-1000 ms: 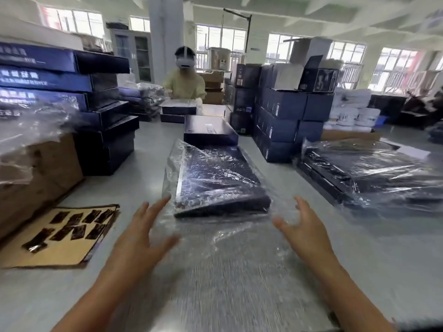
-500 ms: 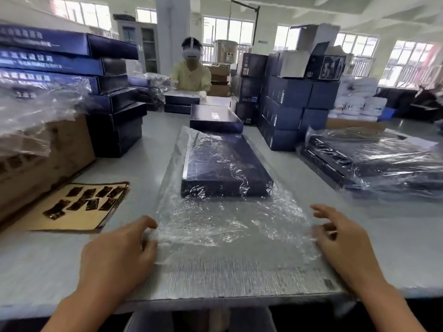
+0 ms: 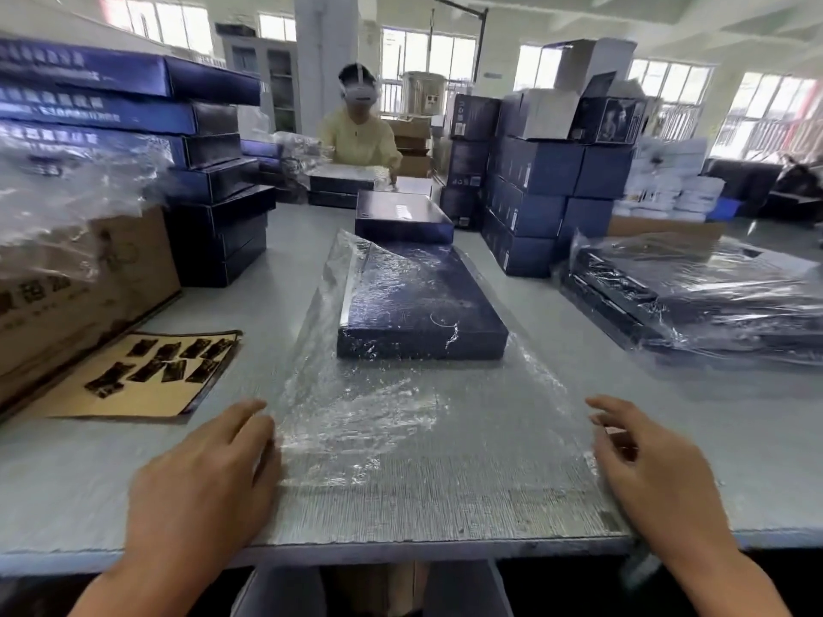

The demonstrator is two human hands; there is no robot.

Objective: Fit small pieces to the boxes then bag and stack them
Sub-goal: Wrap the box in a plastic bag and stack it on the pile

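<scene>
Your left hand (image 3: 205, 474) is lying at the near left edge of the clear, crinkled plastic bag (image 3: 401, 434), with the fingers curled over this edge and gripping the film. Your right hand (image 3: 645, 465) is doing the same on the near right edge: its bent fingers are pinching the plastic there. The open end of the bag is lying flat on the grey table (image 3: 67, 492), close to the front rim, between both hands.

Inside the bag, further from you, the flat dark blue rectangular box (image 3: 418, 313) is resting on the table, with its long side pointing away from you. To the left of the bag, a brown cardboard sheet (image 3: 80, 403) is carrying several small black pieces (image 3: 165, 362) in loose rows.

Just behind the bagged box, a second dark blue flat box (image 3: 401, 216) is lying without a bag. At the right, a pile of bagged dark boxes (image 3: 694, 296) is sitting on the table. At the left, a stack of dark blue flat boxes (image 3: 213, 207) is standing beside a brown carton (image 3: 89, 282).

At the far end, a person in a yellow top (image 3: 360, 135) is working at the table.
</scene>
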